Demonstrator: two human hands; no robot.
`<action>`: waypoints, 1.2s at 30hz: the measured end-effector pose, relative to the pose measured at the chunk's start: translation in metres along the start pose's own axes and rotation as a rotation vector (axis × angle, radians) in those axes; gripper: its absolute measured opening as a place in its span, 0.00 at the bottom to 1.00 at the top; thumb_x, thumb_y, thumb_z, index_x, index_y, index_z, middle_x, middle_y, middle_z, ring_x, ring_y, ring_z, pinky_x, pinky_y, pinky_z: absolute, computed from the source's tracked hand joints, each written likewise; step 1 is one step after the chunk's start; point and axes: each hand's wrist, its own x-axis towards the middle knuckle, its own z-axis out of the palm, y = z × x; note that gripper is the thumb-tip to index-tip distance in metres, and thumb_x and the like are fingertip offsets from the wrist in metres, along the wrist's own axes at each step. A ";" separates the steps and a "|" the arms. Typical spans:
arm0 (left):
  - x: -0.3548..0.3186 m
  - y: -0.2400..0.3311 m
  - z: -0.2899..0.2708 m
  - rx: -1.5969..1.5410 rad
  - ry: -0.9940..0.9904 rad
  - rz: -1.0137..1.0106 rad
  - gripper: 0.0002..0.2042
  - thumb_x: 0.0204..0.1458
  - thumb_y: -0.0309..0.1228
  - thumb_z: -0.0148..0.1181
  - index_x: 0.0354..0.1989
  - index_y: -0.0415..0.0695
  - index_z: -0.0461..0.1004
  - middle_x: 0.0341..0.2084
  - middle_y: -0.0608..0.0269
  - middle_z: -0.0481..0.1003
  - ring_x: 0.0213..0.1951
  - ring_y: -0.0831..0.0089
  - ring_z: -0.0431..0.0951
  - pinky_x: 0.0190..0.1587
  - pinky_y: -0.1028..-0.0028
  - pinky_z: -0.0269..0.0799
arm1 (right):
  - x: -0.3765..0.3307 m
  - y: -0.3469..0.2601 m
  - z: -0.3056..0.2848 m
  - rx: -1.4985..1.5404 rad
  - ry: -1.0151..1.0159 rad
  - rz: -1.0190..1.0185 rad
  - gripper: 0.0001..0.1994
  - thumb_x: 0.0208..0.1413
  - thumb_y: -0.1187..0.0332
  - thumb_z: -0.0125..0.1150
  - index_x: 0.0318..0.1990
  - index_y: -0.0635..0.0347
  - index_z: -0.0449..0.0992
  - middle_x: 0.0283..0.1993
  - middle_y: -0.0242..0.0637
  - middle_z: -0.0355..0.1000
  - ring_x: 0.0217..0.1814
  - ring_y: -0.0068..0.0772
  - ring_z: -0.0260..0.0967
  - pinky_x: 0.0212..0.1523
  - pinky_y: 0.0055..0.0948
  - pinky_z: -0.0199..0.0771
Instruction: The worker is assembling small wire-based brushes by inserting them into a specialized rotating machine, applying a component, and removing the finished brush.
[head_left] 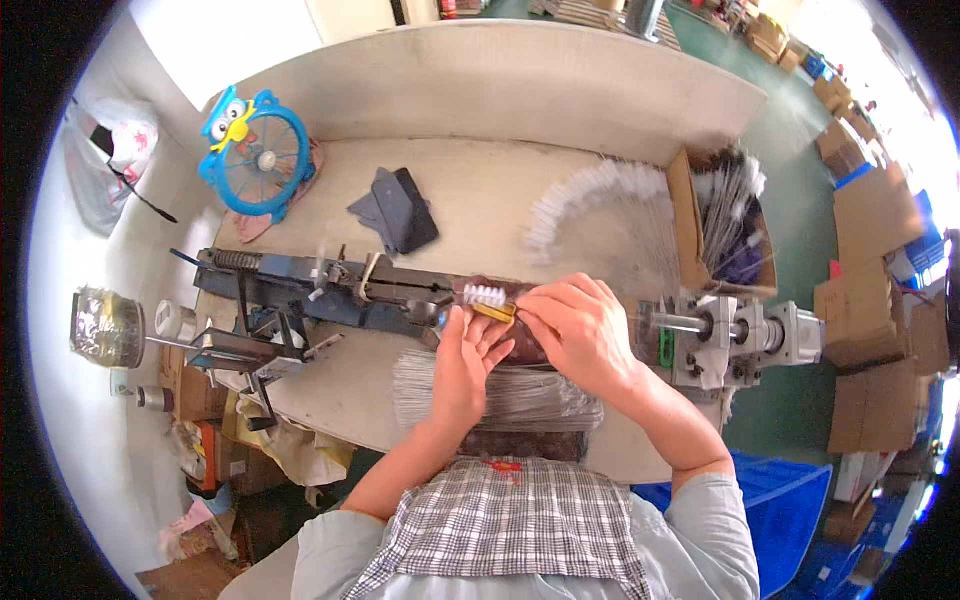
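Note:
A long dark metal machine (pixel 330 290) lies across the workbench (pixel 480 190). At its middle, a small white-bristled brush (pixel 487 296) sits on a yellow piece. My left hand (pixel 468 362) rests just below it, fingers stretched up and touching the yellow piece. My right hand (pixel 580 325) curls over the brush from the right, fingertips pinching at it. A bundle of thin metal wires (pixel 500 395) lies under both wrists. Whether each hand truly grips the brush is partly hidden.
A motor and shaft block (pixel 735 335) ends the machine on the right. Finished white-tipped brushes (pixel 590 195) fan out by a cardboard box (pixel 725 225). A blue owl fan (pixel 258 150), dark cloth (pixel 400 208), a jar (pixel 108 325) and a blue bin (pixel 780 495) surround the bench.

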 end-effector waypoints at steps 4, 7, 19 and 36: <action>-0.013 0.005 -0.039 0.116 0.032 -0.091 0.23 0.59 0.42 0.47 0.58 0.40 0.61 0.55 0.57 0.66 0.54 0.66 0.68 0.54 0.68 0.65 | -0.024 0.001 0.002 0.127 -0.128 0.145 0.06 0.47 0.72 0.62 0.34 0.59 0.78 0.29 0.37 0.75 0.31 0.39 0.74 0.32 0.33 0.74; -0.020 0.024 -0.103 0.299 0.188 0.066 0.20 0.57 0.41 0.51 0.52 0.41 0.67 0.48 0.58 0.71 0.48 0.68 0.71 0.47 0.69 0.68 | -0.051 0.010 0.012 0.097 -0.177 0.175 0.05 0.48 0.71 0.61 0.33 0.58 0.78 0.27 0.37 0.74 0.30 0.39 0.74 0.29 0.35 0.74; -0.073 0.140 -0.342 -0.067 1.214 0.520 0.22 0.49 0.50 0.61 0.39 0.42 0.71 0.32 0.65 0.74 0.36 0.74 0.73 0.38 0.77 0.68 | -0.077 0.023 0.015 -0.091 -0.502 0.183 0.04 0.49 0.68 0.58 0.32 0.54 0.77 0.32 0.33 0.71 0.40 0.38 0.70 0.39 0.35 0.73; 0.010 -0.019 -0.023 0.347 0.231 -0.020 0.09 0.54 0.33 0.54 0.39 0.42 0.68 0.28 0.62 0.72 0.32 0.68 0.74 0.39 0.69 0.69 | -0.088 0.016 -0.006 -0.079 -0.536 0.245 0.09 0.45 0.77 0.53 0.37 0.60 0.70 0.34 0.41 0.66 0.36 0.46 0.71 0.33 0.41 0.73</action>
